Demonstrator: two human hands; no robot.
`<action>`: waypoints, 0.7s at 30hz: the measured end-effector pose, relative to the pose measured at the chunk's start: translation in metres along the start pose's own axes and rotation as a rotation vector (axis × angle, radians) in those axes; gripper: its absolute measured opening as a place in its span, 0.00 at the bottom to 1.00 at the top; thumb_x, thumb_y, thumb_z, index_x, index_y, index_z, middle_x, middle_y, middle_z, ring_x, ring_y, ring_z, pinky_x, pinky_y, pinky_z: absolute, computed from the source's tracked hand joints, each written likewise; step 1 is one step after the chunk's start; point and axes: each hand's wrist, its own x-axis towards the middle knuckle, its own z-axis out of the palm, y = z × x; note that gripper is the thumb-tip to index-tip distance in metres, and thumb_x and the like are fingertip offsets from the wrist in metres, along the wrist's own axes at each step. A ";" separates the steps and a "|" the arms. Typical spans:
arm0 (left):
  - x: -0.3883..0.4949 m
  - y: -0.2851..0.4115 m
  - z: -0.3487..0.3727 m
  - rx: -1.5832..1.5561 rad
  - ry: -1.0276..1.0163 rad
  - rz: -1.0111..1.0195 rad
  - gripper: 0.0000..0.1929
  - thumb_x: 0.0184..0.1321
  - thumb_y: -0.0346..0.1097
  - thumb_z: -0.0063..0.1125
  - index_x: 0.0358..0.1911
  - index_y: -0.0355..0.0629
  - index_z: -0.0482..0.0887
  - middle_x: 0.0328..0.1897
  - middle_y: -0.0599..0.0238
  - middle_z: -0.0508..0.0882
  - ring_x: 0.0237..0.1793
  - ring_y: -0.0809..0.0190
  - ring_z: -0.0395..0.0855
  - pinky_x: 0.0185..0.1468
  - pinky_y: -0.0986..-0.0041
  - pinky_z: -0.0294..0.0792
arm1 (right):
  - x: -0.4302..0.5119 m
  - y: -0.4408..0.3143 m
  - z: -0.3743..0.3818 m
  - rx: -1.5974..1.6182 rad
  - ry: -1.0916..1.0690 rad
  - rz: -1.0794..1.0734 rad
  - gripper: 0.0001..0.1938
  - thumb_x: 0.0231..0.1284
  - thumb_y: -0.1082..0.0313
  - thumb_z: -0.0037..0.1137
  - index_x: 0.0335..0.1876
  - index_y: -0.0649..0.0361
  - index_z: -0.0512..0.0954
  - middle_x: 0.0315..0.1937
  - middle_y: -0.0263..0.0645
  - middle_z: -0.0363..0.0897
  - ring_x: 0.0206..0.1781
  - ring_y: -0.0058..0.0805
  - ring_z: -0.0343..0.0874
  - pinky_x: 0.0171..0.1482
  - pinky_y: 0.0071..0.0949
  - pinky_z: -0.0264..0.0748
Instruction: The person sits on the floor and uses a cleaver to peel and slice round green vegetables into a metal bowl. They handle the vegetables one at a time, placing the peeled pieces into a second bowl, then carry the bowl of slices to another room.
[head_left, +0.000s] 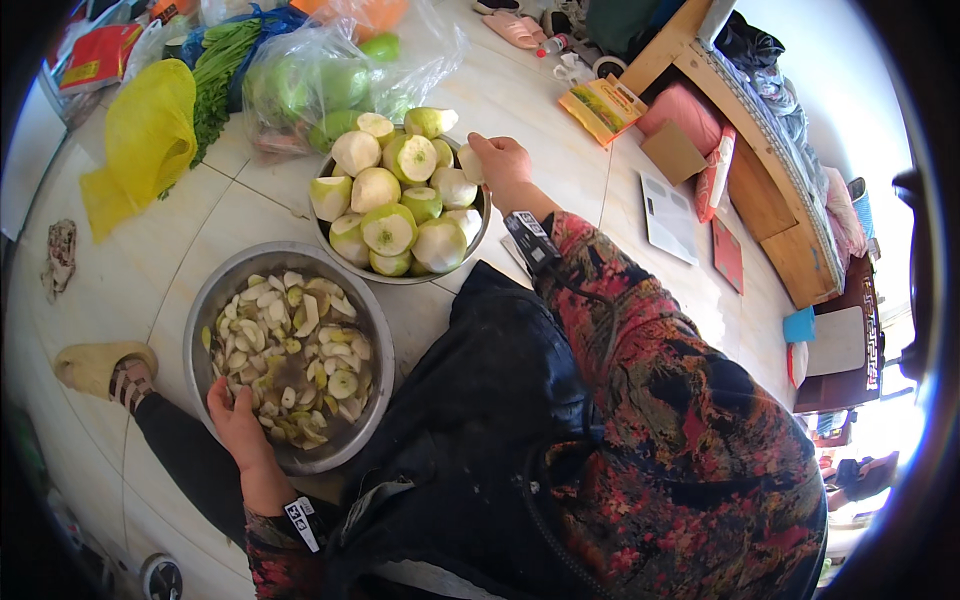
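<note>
My right hand holds a pale peeled piece of produce between thumb and fingers, at the right rim of a metal bowl. Heaped in that bowl are several partly peeled, green-skinned round fruits or vegetables, their pale flesh showing. Nearer to me stands a wider stainless steel basin, with many cut slices and peelings in brownish liquid. My left hand reaches over this basin's near-left rim. Its fingertips are slightly apart beside the slices, and nothing shows between them.
Beyond the bowl lies a clear plastic bag of green produce. Leafy greens and a yellow mesh bag are at left. A slippered foot rests beside the basin. Rightward are a flat scale and a wooden bed frame.
</note>
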 end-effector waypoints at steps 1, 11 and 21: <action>0.001 -0.002 0.000 -0.005 0.002 0.003 0.23 0.64 0.30 0.60 0.63 0.36 0.73 0.66 0.57 0.74 0.68 0.57 0.69 0.71 0.67 0.59 | 0.007 -0.004 0.002 0.046 -0.046 0.012 0.23 0.58 0.46 0.67 0.38 0.63 0.82 0.28 0.41 0.82 0.25 0.30 0.79 0.24 0.29 0.75; 0.000 -0.002 -0.003 -0.092 -0.022 -0.025 0.23 0.63 0.28 0.60 0.62 0.37 0.74 0.65 0.57 0.75 0.67 0.58 0.69 0.70 0.68 0.59 | 0.058 -0.016 0.009 -1.128 -0.460 -0.649 0.20 0.66 0.69 0.52 0.63 0.54 0.76 0.52 0.46 0.83 0.45 0.43 0.87 0.41 0.37 0.86; -0.002 0.001 -0.002 -0.066 -0.007 -0.034 0.23 0.63 0.27 0.59 0.62 0.37 0.73 0.64 0.57 0.74 0.66 0.58 0.70 0.71 0.67 0.59 | 0.048 -0.006 0.018 -0.490 -0.292 -0.109 0.40 0.65 0.29 0.47 0.70 0.57 0.69 0.58 0.51 0.80 0.57 0.45 0.81 0.45 0.38 0.83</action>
